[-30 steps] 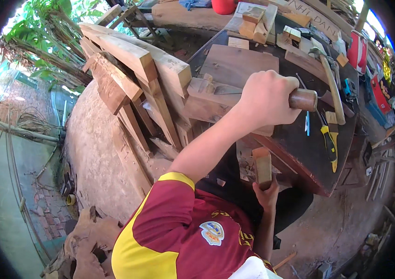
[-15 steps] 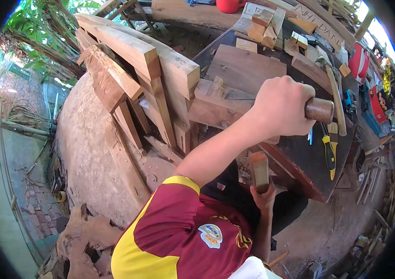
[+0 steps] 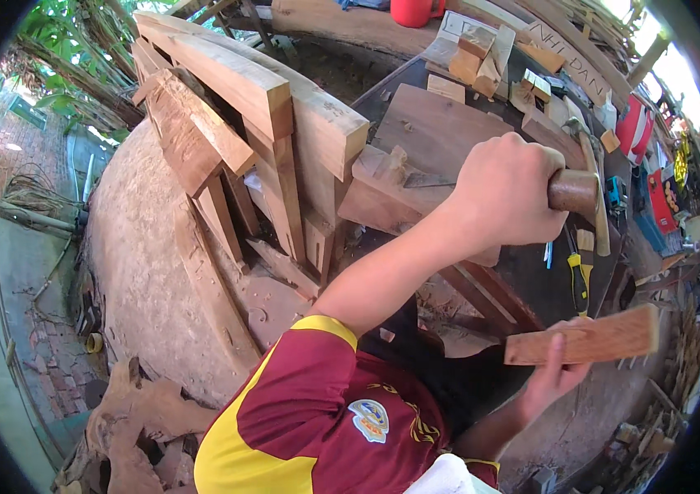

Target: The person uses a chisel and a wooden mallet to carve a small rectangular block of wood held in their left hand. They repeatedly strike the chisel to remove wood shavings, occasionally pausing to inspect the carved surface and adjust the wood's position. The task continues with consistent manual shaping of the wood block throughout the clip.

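Observation:
My left hand (image 3: 511,185) is closed round the wooden handle (image 3: 574,191) of a chisel over the bench. To its left, the thin metal blade (image 3: 431,182) reaches toward a curled wood shaving (image 3: 398,165) on a thick wooden workpiece (image 3: 387,198). Much of the blade is hidden by my fist and forearm. Low on the right, my right hand (image 3: 554,375) grips a rectangular wooden block (image 3: 605,336) from below, with fingers laid over its face. The block lies nearly level, beyond the bench edge and apart from the chisel handle.
Several pale timber beams (image 3: 317,123) lean at the left of the bench. A hammer (image 3: 593,181) and a yellow-and-black handled tool (image 3: 578,276) lie on the dark benchtop (image 3: 560,288). Small wood offcuts (image 3: 482,58) are stacked at the back. A gnarled wood slab (image 3: 136,420) sits low left.
My right hand has swung the wooden block outward to the right, turning it from upright to nearly level. My left hand keeps its grip on the chisel, almost in place.

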Available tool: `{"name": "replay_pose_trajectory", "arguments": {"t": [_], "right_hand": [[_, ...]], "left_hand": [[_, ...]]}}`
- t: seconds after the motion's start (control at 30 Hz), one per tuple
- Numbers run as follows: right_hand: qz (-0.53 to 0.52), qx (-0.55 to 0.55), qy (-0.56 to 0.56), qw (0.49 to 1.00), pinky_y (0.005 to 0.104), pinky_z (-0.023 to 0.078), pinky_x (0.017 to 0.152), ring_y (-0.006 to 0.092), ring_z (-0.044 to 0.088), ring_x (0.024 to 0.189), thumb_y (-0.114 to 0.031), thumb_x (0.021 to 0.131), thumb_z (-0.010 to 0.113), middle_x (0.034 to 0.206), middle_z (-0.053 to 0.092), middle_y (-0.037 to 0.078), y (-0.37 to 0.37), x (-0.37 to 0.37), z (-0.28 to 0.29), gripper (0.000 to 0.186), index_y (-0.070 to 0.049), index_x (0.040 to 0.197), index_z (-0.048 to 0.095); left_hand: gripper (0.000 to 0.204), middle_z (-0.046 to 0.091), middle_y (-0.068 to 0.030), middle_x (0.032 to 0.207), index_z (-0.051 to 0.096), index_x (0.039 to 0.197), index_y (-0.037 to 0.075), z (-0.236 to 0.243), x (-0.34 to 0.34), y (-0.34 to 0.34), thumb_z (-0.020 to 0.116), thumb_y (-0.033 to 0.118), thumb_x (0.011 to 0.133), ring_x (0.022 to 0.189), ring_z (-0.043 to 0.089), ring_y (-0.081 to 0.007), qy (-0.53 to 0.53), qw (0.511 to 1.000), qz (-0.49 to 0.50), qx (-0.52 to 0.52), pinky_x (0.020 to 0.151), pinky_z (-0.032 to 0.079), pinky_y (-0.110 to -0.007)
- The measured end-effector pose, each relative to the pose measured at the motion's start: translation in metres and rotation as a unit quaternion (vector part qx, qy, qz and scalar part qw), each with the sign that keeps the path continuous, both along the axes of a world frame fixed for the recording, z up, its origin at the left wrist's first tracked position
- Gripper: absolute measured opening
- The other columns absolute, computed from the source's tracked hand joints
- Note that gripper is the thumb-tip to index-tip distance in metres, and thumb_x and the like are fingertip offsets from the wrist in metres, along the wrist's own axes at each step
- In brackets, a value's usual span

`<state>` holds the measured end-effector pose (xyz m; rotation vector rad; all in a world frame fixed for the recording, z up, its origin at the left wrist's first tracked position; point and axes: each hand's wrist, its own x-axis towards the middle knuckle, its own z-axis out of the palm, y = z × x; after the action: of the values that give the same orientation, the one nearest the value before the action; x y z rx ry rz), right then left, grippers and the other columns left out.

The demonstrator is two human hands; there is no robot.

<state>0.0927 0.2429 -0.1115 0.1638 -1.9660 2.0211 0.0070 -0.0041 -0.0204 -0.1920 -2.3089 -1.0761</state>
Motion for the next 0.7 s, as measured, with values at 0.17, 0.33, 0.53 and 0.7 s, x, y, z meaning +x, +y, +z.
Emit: {"name": "replay_pose_trajectory", "arguments": {"t": [0.17,0.33,0.53,0.7], "right_hand": [[-0.052,-0.006,0.069,0.996,0.0382,0.046,0.090,0.0264,0.053,0.103,-0.016,0.089,0.060,0.118,0.052,0.015,0.015,-0.015,0.008,0.057,0.005,0.135,0.034],[0.036,-0.107,0.052,0.992,0.0388,0.044,0.089,0.0275,0.051,0.103,-0.034,0.086,0.065,0.123,0.050,0.014,0.027,-0.016,0.014,0.072,0.003,0.138,0.031],[0.173,-0.132,0.050,0.975,0.0338,0.042,0.085,0.0255,0.048,0.098,-0.025,0.077,0.071,0.136,0.037,0.016,0.030,-0.012,0.061,0.090,0.003,0.142,0.017],[0.188,-0.332,0.156,0.911,0.0312,0.041,0.079,0.0234,0.044,0.091,-0.018,0.074,0.064,0.133,0.033,0.020,0.039,-0.018,0.062,0.085,0.007,0.139,0.016]], "left_hand": [[0.015,0.060,-0.0168,0.063,0.061,0.064,0.006,0.002,0.005,-0.006,0.067,0.019,0.058,0.065,0.060,-0.0377,0.011,0.999,-0.024,0.032,0.062,0.050,-0.043],[0.013,0.059,-0.0171,0.060,0.061,0.063,0.006,0.004,0.007,-0.006,0.066,0.016,0.057,0.063,0.060,-0.0383,-0.007,0.997,-0.064,0.050,0.062,0.050,-0.044],[0.013,0.058,-0.0173,0.059,0.060,0.061,0.007,0.003,0.006,-0.011,0.066,0.017,0.057,0.062,0.059,-0.0381,0.014,0.998,-0.040,0.054,0.060,0.050,-0.044],[0.014,0.058,-0.0166,0.059,0.060,0.061,0.007,0.001,0.004,-0.009,0.067,0.018,0.057,0.062,0.059,-0.0387,0.004,0.998,-0.041,0.051,0.060,0.049,-0.044]]}}
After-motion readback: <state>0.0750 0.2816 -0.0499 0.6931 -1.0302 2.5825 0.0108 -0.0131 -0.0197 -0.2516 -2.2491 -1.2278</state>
